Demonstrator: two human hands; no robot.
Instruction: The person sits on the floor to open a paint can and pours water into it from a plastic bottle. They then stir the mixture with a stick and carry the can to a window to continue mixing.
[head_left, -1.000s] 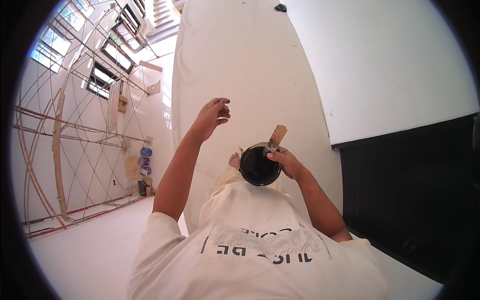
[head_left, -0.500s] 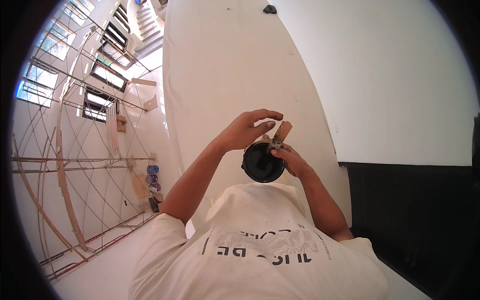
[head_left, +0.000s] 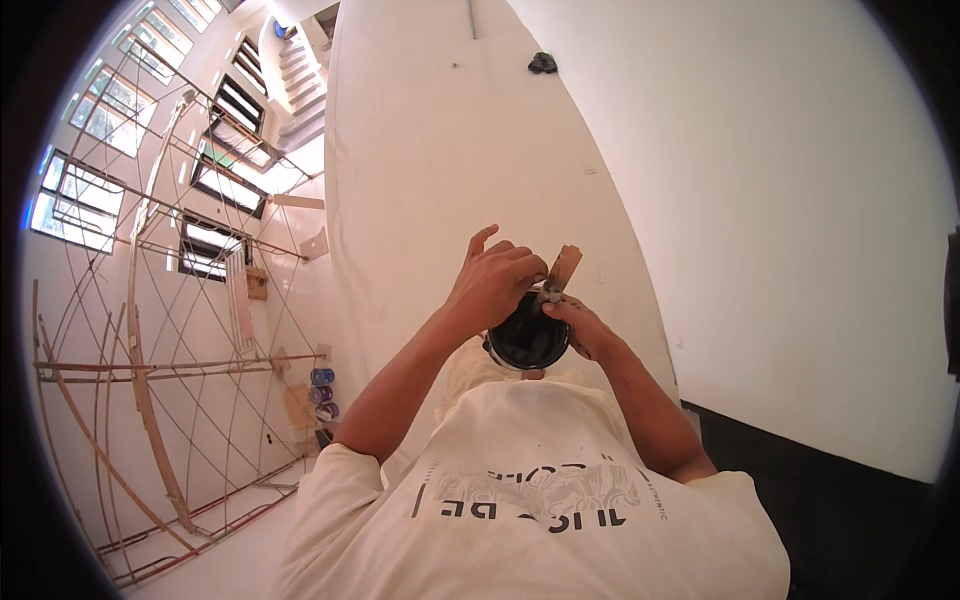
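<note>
A round can [head_left: 528, 340] with a glossy black inside, which looks like black paint, sits in front of my shirt. My right hand [head_left: 585, 325] is closed at its right rim, thumb over the edge. A flat brown strip [head_left: 566, 264], perhaps a wooden stick or brush handle, rises from the far rim beside that thumb. At its base is a small greyish lump [head_left: 551, 296], too small to name. My left hand [head_left: 495, 282] is over the can's far left rim, fingers curled in toward the strip's base and one finger raised. What its fingertips hold is hidden.
Beyond the can stretches a pale, long surface [head_left: 450, 150], with a small black crumpled thing [head_left: 542, 63] at its far right edge. Metal scaffolding [head_left: 140, 365] stands left, near several blue-topped containers [head_left: 322, 394]. A white wall [head_left: 780, 200] with a black lower band [head_left: 790, 490] runs along the right.
My left hand has gone from spread fingers above the rim to fingers curled down near the strip's base. My right hand keeps its hold on the can. The view has shifted slightly.
</note>
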